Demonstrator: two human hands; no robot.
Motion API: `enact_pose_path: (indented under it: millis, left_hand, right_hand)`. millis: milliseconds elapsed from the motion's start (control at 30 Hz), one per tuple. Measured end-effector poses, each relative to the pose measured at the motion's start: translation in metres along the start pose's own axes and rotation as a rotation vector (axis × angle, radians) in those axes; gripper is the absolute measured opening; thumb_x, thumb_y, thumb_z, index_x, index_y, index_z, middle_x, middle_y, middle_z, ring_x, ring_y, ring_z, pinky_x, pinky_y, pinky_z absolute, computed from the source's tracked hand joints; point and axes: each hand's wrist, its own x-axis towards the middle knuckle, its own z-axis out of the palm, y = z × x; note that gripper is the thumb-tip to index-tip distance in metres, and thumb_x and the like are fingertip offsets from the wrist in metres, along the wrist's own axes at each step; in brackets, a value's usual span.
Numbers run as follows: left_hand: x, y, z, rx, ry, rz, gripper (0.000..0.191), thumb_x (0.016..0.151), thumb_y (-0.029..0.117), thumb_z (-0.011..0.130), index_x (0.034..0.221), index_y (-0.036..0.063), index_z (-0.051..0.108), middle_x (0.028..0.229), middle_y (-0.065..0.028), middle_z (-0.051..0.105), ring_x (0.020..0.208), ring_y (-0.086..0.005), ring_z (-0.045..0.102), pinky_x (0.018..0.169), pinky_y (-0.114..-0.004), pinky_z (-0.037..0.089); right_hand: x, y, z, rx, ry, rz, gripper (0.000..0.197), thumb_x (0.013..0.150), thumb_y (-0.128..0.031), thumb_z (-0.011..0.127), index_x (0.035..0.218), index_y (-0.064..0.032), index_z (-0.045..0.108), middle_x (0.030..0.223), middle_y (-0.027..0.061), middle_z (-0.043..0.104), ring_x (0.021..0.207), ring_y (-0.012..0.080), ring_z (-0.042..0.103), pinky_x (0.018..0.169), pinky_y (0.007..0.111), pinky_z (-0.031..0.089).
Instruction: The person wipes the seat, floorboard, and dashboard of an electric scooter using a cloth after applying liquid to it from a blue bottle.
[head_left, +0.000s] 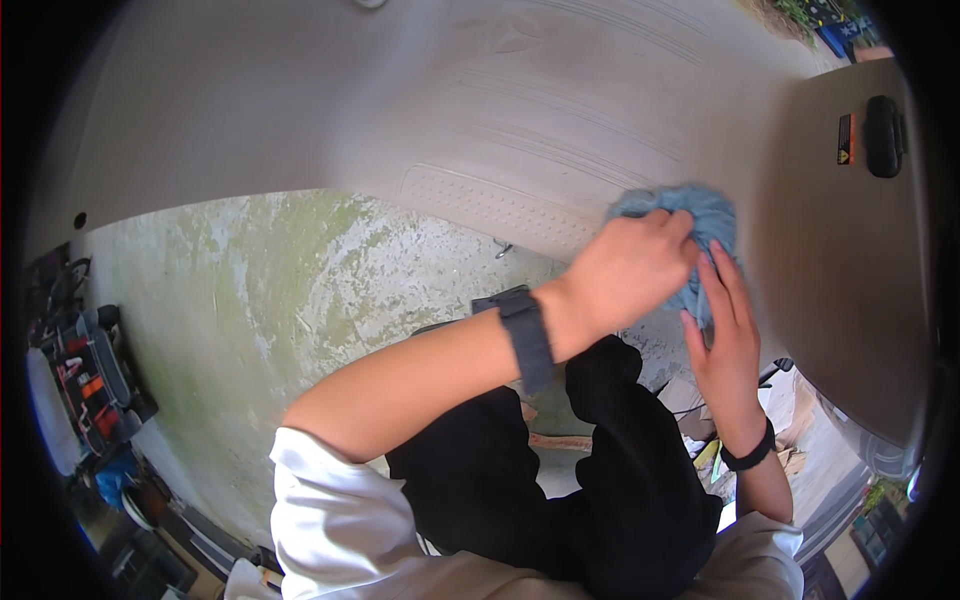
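My left hand (645, 259) is closed on a crumpled blue cloth (675, 201), which is pressed against the beige moulded floor panel (525, 142) of a vehicle. This hand and the cloth are slightly blurred. Close on its right, my right hand (724, 337) has its fingers stretched out and its thumb apart, fingertips touching the cloth's lower right side. A strip of raised dots (495, 206) runs along the panel's near edge, left of the cloth. Part of the cloth is hidden under my left hand.
An upright beige panel (840, 247) with a black handle (883, 136) and a warning label (846, 139) rises at the right. Below lies a stained concrete floor (247, 277). An open toolbox (94, 382) sits far left. Cardboard scraps (686, 401) lie near my right knee.
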Motion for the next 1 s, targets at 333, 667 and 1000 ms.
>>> enact_pose_path:
  millis: [333, 667, 1000]
  left_hand:
    - [-0.028, -0.021, -0.018, -0.138, 0.056, -0.163, 0.024, 0.080, 0.014, 0.071, 0.101, 0.0057, 0.063, 0.094, -0.0091, 0.056, 0.086, -0.0300, 0.063, 0.071, -0.040, 0.054]
    - [-0.050, -0.080, -0.059, -0.005, 0.314, -0.364, 0.039, 0.080, 0.001, 0.069, 0.118, 0.0056, 0.064, 0.105, -0.0117, 0.060, 0.093, -0.0346, 0.060, 0.079, -0.041, 0.051]
    - [0.074, -0.142, -0.040, 0.164, 0.525, -0.189, 0.033, 0.084, 0.005, 0.058, 0.117, 0.0019, 0.061, 0.116, -0.0130, 0.061, 0.110, -0.0342, 0.054, 0.095, -0.040, 0.048]
  right_hand:
    - [0.027, -0.032, 0.037, -0.148, 0.086, -0.079, 0.070, 0.083, -0.010, 0.071, 0.148, -0.0098, 0.044, 0.154, 0.0136, 0.039, 0.136, 0.0457, 0.041, 0.107, 0.048, 0.043]
    - [0.119, -0.086, 0.064, 0.044, 0.118, -0.231, 0.075, 0.080, -0.004, 0.073, 0.147, -0.0087, 0.040, 0.152, 0.0190, 0.035, 0.134, 0.0480, 0.040, 0.106, 0.050, 0.044]
    - [0.242, -0.025, 0.067, -0.033, 0.467, -0.292, 0.069, 0.086, -0.004, 0.064, 0.149, -0.0016, 0.034, 0.145, 0.0337, 0.039, 0.135, 0.0499, 0.037, 0.110, 0.052, 0.036]
